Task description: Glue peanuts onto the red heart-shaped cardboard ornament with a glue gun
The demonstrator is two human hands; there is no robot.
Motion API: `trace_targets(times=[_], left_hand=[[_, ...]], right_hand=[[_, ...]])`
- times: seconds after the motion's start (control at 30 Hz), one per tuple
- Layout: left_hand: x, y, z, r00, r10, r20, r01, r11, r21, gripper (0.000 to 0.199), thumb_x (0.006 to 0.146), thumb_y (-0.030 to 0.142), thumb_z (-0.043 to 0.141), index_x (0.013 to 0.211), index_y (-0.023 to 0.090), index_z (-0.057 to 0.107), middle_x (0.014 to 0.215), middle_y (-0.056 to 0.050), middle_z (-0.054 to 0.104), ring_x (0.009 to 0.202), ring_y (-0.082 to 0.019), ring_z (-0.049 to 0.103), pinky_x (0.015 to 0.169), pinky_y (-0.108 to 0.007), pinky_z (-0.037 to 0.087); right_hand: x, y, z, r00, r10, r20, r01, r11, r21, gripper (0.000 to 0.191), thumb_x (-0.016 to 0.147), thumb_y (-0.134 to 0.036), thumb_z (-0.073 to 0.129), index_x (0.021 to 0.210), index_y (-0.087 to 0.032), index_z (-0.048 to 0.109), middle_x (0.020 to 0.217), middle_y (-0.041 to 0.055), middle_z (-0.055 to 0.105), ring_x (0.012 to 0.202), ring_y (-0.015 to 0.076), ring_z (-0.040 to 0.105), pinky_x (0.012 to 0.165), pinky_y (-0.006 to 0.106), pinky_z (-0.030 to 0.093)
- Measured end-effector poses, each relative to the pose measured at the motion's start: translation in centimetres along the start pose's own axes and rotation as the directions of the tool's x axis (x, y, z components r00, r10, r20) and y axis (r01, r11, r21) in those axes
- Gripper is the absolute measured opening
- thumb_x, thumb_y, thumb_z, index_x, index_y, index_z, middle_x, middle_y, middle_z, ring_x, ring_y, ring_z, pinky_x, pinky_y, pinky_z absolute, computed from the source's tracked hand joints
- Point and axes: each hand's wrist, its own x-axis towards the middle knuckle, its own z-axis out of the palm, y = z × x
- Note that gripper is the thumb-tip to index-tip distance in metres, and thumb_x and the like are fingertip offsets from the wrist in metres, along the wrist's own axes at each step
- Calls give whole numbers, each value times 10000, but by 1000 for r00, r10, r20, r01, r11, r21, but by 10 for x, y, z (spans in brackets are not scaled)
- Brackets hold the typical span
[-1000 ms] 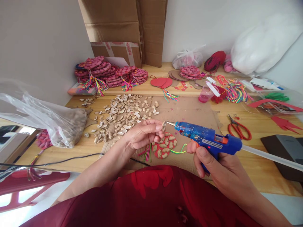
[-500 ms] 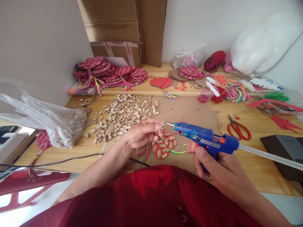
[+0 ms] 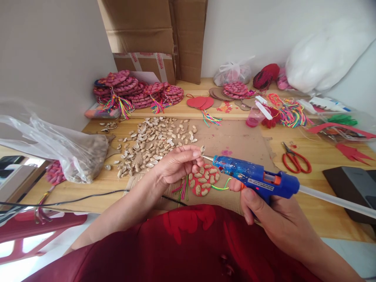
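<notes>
Between thumb and fingertips, my left hand [image 3: 179, 162] pinches a peanut shell [image 3: 202, 149]. My right hand [image 3: 270, 211] is wrapped round the handle of a blue glue gun [image 3: 252, 170], whose metal nozzle points left and meets the shell's lower edge or sits just by it. A white glue stick [image 3: 335, 200] juts from the gun's back. Below the nozzle lies a red disc [image 3: 195, 189] covered with several peanut shells, with a green cord at its right and a tassel [image 3: 184, 190] at its left. Loose peanut shells [image 3: 158, 135] are spread beyond my left hand.
A plastic bag of shells [image 3: 91, 160] stands at left. Red-handled scissors [image 3: 297, 161] lie at right, near a dark device [image 3: 346, 188]. Pink shell-covered discs [image 3: 117, 90] are stacked on the back ledge. A black cable [image 3: 88, 196] crosses the front left.
The glue gun's nozzle has dropped slightly and shifted left, from beside the shell to its lower edge. The gun's body has tilted a little. My left hand has stayed nearly still.
</notes>
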Motion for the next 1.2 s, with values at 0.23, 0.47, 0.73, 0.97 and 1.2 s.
trace_targets(times=[0.23,0.47,0.73,0.97,1.2], left_hand=[[0,0,-2,1000,6,27,-7,1000,19,216,710,262,882,776,134,721,693,-29,717,575,-102,659,585,-188,552],[2,-1,-2,999,0,36,0,1000,4,207,725,256,875,784,129,722,695,-32,719,573,-94,649,574,-183,545],[2,-1,0,1000,5,23,-6,1000,22,232,701,276,889,736,127,714,648,-25,699,568,-88,629,545,-170,520],[4,0,2,1000,-7,12,7,1000,9,265,667,279,906,697,124,693,638,-24,698,548,-87,627,532,-164,521],[3,0,5,1000,6,-11,-6,1000,-21,273,629,264,926,699,126,701,617,-29,697,530,-90,626,506,-155,520]], right_hand=[[-1,2,1,1000,-20,13,20,1000,-11,306,1000,-495,477,852,-245,571,592,-35,565,520,123,546,532,290,435],[-2,3,1,999,-39,10,39,998,-43,278,1005,-471,479,870,-245,570,573,-45,564,545,133,571,563,298,450],[-4,3,0,999,-47,12,47,998,-51,302,1007,-464,480,823,-241,569,577,-41,567,558,131,577,552,287,446],[-2,4,1,998,-57,12,58,998,-39,269,1007,-450,491,854,-245,575,576,-54,552,551,122,565,595,291,458],[-1,6,0,998,-66,10,66,996,-55,292,1007,-444,492,806,-245,564,580,-48,561,558,123,563,597,289,455]])
